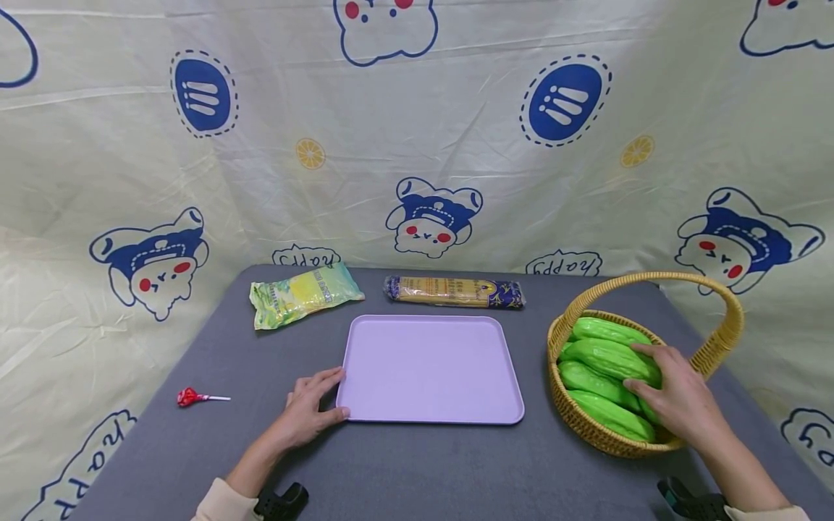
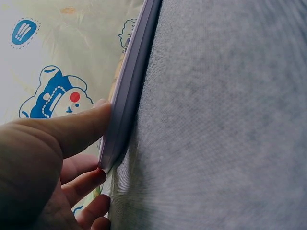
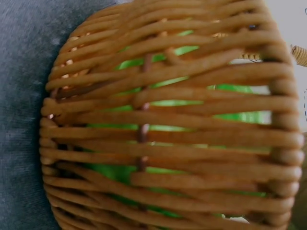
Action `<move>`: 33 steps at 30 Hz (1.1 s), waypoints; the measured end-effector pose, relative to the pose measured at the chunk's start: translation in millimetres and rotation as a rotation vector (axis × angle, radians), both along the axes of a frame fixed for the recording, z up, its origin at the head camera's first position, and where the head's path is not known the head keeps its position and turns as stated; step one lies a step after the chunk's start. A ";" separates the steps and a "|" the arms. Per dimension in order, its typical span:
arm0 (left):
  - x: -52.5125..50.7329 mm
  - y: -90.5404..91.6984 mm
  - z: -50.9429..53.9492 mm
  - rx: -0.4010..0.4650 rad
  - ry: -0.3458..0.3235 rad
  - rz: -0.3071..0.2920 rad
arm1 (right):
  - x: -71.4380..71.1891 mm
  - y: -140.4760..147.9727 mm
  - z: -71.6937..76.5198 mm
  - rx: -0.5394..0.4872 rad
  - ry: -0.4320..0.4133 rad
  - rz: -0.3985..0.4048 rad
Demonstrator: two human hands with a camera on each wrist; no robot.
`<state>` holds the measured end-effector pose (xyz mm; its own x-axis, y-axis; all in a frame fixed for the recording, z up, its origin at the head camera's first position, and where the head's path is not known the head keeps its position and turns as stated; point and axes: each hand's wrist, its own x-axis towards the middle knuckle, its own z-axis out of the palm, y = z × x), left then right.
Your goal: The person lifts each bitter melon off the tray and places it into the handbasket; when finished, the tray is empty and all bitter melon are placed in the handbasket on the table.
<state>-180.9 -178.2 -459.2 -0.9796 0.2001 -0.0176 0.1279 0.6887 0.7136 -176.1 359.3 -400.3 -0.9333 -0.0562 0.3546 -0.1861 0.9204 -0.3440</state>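
Note:
A lilac tray (image 1: 430,369) lies flat on the grey table. My left hand (image 1: 309,409) rests at its left side, thumb at the near left corner and fingers loosely along the edge; the left wrist view shows the thumb (image 2: 86,124) against the tray's rim (image 2: 125,96). To the right stands a wicker basket (image 1: 589,427) with a tall handle, holding several green bitter melons (image 1: 599,387). Reaching into it, my right hand (image 1: 677,394) grips one bitter melon (image 1: 609,358) between thumb and fingers. In the right wrist view, the basket's woven wall (image 3: 168,117) hides the hand.
Behind the tray lie a green and yellow plastic packet (image 1: 305,295) and a long golden packet (image 1: 454,291) with dark blue ends. A red lollipop (image 1: 189,396) with a white stick lies at the left. A printed curtain (image 1: 260,188) hangs behind the table.

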 end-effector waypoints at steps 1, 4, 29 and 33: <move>-0.1 0.0 -0.2 0.000 0.002 -0.001 | -0.1 0.2 -0.4 0.001 0.002 0.001; -0.2 0.2 -0.2 0.000 0.008 -0.003 | -0.8 0.9 -1.4 0.004 0.002 0.004; -0.1 -0.1 -0.9 0.002 -0.008 -0.001 | -1.4 3.1 -2.1 -0.016 -0.060 -0.012; -0.5 -0.4 -0.5 0.000 -0.007 -0.005 | -0.9 3.7 -1.2 -0.016 -0.043 -0.003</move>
